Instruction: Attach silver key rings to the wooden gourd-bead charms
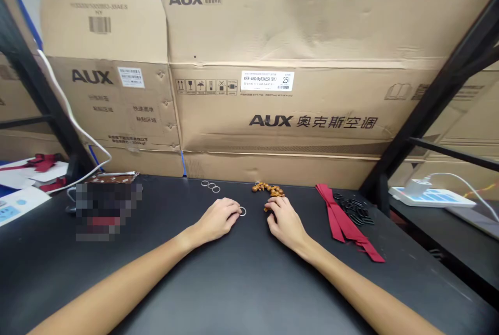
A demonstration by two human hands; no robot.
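Both my hands rest on a black table (241, 283). My left hand (218, 218) lies with fingers curled, its fingertips pinching a small metal ring (242, 211). My right hand (284, 219) has its fingers curled over a brown wooden bead at the near end of a heap of brown beads (268, 188). Three more metal rings (211, 185) lie in a row behind my left hand.
Red ribbons (343, 220) and a pile of black rings (355, 208) lie to the right. Large AUX cardboard boxes (296, 111) wall off the back. Black shelf posts stand at both sides. A power strip (429, 195) lies far right; a white cable (78, 127) hangs at left.
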